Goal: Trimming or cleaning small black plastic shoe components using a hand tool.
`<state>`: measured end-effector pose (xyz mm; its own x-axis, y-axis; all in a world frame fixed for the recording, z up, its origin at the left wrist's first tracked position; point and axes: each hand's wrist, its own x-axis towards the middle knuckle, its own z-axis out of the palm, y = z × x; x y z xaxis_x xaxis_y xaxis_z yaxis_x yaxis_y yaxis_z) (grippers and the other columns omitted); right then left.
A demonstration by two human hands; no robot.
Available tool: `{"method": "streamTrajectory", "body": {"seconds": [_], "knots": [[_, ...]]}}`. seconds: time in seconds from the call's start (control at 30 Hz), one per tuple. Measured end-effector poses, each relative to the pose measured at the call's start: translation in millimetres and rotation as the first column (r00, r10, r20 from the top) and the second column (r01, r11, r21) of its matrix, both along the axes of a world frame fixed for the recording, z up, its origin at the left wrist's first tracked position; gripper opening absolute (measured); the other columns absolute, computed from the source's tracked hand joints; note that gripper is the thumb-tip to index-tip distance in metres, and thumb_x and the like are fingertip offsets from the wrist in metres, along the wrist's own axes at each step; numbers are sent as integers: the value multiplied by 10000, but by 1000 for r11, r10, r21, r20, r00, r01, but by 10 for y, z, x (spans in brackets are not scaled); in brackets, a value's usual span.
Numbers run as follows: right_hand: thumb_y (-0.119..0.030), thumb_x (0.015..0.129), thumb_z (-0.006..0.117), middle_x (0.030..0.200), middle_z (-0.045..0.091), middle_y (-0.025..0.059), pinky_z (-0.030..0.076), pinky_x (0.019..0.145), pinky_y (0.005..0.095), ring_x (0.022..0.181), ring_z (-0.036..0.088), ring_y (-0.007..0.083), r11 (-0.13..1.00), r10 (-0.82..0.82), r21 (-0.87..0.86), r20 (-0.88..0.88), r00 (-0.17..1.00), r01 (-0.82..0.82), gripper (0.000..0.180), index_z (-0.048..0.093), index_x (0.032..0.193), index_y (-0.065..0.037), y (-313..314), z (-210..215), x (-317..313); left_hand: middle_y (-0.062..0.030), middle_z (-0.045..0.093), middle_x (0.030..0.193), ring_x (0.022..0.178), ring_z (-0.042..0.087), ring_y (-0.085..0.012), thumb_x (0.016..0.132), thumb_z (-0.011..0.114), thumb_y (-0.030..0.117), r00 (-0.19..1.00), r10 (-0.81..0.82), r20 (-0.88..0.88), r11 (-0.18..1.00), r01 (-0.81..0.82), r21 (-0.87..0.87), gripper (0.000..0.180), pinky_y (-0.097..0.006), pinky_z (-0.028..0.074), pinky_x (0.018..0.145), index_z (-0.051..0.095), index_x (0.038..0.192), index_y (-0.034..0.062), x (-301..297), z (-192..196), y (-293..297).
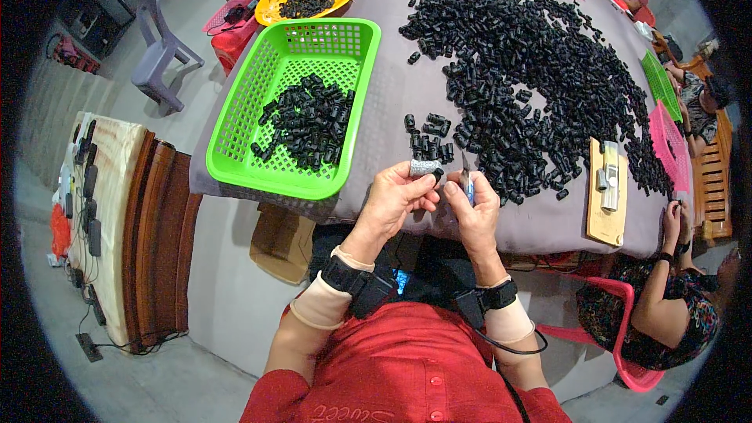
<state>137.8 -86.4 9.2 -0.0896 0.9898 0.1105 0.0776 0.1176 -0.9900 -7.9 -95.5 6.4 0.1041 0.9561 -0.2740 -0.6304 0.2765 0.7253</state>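
My left hand (pixel 395 200) pinches a small black plastic part (pixel 435 175) between thumb and a fingertip wrapped in grey tape, just over the table's near edge. My right hand (pixel 472 207) is closed around a thin blade tool (pixel 465 178) whose tip points up, close beside the part. Right behind the hands lies a small cluster of black parts (pixel 428 141). A big heap of the same black parts (pixel 533 70) spreads over the grey table cloth (pixel 392 94). A green plastic basket (pixel 243 164) at my left holds several black parts.
An orange bowl (pixel 274 0) with black parts stands behind the basket. A wooden block with a metal fixture (pixel 607 192) lies at the right. Another person's arm (pixel 666 266) rests at the table's right corner, near a pink basket (pixel 670 149) and a green one (pixel 659 82). A plastic chair (pixel 157 51) stands at far left.
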Motion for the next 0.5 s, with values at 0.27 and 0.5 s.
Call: {"method": "streamTrajectory", "body": {"seconds": [0.27,0.5], "knots": [[-141,796,644,704,562,-33,395,560,193,625,461,28,1000,-8,-30,-9,1000,8,143,593,857,-22,-12,-6,-12,-61,611,780,599,576,-113,839,568,83,995,-17,98,1000,16,12,141,-217,483,505,571,963,15,-40,-21,-15],[-132,797,636,721,560,-32,399,583,198,641,464,35,1000,-10,-30,-19,1000,9,137,592,865,-21,14,29,-51,-26,585,766,560,527,-81,822,597,91,993,-108,-50,990,111,81,228,-196,449,489,547,1032,19,-27,21,-16]]}}
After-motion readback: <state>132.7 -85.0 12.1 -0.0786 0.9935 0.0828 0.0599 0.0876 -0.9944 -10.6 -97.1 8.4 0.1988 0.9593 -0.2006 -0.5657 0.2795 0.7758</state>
